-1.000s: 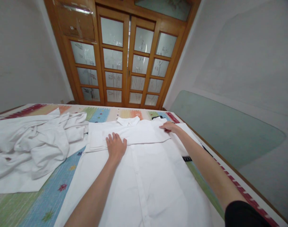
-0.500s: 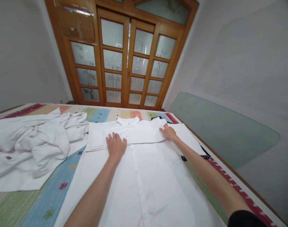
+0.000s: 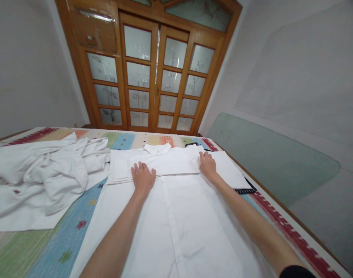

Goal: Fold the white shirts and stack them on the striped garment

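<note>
A white button-up shirt (image 3: 193, 216) lies spread front up, its collar (image 3: 157, 148) at the far end. One sleeve (image 3: 173, 164) is laid flat across the chest in a band. My left hand (image 3: 143, 177) rests on the left part of that band, palm down with the fingers spread. At the right end of the band, my right hand (image 3: 207, 165) lies on the cloth with its fingers stretched forward. The other side of the shirt's shoulder and sleeve area (image 3: 232, 170) extends to the right of this hand.
A crumpled white garment (image 3: 54, 173) lies at the left. Beneath everything is a colourful striped cover (image 3: 56, 247). Part of a black-edged item (image 3: 246, 190) shows under the shirt at the right. Wooden glazed doors (image 3: 140, 73) stand behind, and a pale green panel (image 3: 269, 154) is at the right wall.
My right hand has shifted slightly to the right and flattened onto the sleeve's end, which it held at the edge before. My left hand stays almost in place.
</note>
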### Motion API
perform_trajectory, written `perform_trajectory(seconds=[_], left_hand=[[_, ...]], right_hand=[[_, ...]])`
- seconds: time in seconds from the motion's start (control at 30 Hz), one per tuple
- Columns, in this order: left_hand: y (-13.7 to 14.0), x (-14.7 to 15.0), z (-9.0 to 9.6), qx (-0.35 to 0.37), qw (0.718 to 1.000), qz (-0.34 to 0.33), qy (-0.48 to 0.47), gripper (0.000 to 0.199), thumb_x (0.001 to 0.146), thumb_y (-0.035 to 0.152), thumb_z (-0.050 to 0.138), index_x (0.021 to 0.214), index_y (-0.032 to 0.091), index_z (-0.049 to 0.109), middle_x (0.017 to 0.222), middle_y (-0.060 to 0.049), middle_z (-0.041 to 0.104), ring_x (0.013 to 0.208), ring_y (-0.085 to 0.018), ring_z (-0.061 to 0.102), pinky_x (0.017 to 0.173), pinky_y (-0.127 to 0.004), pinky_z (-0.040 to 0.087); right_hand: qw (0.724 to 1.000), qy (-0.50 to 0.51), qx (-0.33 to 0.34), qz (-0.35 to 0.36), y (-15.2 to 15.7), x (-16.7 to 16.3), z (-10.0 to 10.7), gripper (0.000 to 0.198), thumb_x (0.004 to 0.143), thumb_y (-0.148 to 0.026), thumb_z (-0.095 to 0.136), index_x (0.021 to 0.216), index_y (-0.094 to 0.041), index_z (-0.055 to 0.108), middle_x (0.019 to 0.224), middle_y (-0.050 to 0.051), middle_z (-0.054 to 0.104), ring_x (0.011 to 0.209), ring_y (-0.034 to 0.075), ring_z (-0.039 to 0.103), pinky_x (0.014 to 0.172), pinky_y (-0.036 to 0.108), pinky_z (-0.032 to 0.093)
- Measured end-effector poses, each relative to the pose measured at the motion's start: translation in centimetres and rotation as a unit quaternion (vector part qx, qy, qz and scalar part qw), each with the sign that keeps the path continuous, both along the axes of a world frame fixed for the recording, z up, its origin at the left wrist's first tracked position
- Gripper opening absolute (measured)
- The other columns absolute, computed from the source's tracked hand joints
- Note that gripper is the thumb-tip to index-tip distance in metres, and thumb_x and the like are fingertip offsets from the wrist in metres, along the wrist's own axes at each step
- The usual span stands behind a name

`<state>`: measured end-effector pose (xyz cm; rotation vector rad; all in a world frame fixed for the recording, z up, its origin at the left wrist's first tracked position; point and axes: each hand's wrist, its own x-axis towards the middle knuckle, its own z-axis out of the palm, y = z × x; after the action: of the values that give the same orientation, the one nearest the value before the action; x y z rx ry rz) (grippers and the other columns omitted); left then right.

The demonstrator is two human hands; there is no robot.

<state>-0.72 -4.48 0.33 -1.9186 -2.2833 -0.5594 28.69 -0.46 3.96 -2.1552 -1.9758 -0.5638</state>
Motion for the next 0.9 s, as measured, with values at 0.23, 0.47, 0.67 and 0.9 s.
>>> perform_trajectory(seconds=[0.23, 0.47, 0.67, 0.9], left_hand=[[-0.2, -0.4, 0.0, -0.012, 1.0, -0.005, -0.004, 0.06, 0.091, 0.038, 0.038, 0.136, 0.001, 0.052, 0.147, -0.02, 0.047, 0.14, -0.035, 0.038, 0.117, -0.048, 0.025], [-0.8, -3.1, 0.4, -0.035, 0.999, -0.026, -0.003, 0.056, 0.094, 0.038, 0.036, 0.14, 0.009, 0.051, 0.151, -0.015, 0.045, 0.143, -0.03, 0.036, 0.118, -0.046, 0.025], [-1.5, -7.6, 0.5, -0.032, 0.999, -0.012, 0.016, 0.053, 0.094, 0.035, 0.037, 0.139, 0.011, 0.051, 0.149, -0.016, 0.046, 0.141, -0.03, 0.038, 0.116, -0.048, 0.027], [-3.1, -10.1, 1.5, 0.029, 0.993, 0.111, 0.004, 0.056, 0.093, 0.037, 0.037, 0.134, 0.001, 0.05, 0.133, -0.026, 0.056, 0.124, -0.037, 0.051, 0.099, -0.047, 0.042]], right_hand=[[0.981, -0.003, -0.036, 0.192, -0.7, -2.9, -2.0, 0.041, 0.098, -0.027, 0.039, 0.131, -0.011, 0.058, 0.146, 0.017, 0.049, 0.138, 0.028, 0.038, 0.114, 0.041, 0.029], [0.971, 0.055, -0.144, 0.183, -1.8, -4.9, -3.4, 0.053, 0.104, -0.037, 0.026, 0.147, -0.013, 0.043, 0.156, 0.016, 0.034, 0.146, 0.029, 0.029, 0.117, 0.045, 0.021], [0.971, 0.077, -0.143, 0.177, -2.1, -5.1, -3.3, 0.054, 0.103, -0.038, 0.025, 0.148, -0.014, 0.043, 0.157, 0.015, 0.032, 0.146, 0.029, 0.028, 0.118, 0.046, 0.021], [0.971, 0.083, -0.143, 0.17, -2.4, -5.5, -3.3, 0.053, 0.104, -0.037, 0.026, 0.148, -0.013, 0.042, 0.157, 0.015, 0.034, 0.146, 0.028, 0.028, 0.118, 0.045, 0.019]])
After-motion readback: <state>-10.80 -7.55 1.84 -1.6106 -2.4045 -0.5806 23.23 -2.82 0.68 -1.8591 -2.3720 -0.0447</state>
